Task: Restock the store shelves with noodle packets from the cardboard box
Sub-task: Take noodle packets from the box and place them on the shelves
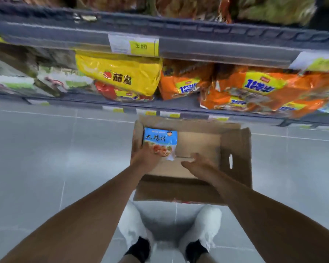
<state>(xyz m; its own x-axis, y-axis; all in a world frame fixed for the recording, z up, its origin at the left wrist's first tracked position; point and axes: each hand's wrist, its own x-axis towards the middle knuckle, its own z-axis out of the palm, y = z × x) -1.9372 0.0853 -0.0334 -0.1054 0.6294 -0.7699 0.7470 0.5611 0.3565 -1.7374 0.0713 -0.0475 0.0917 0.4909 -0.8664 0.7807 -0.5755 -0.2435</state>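
An open cardboard box (235,149) sits on the floor below the shelves. Inside its left end lies a blue noodle packet (160,138). My left hand (146,157) grips the near edge of that packet. To its right, my right hand (198,164) hovers over the bare box bottom with its fingers stretched out and nothing in it. The shelf (179,106) above the box holds a yellow noodle pack (122,76) and orange noodle packs (254,88).
A higher shelf rail (198,35) with a price tag (137,45) juts out above. Green and white packs (46,80) lie at the shelf's left. Grey tiled floor (46,158) surrounds the box. My legs in white trousers and black shoes (141,249) stand right behind the box.
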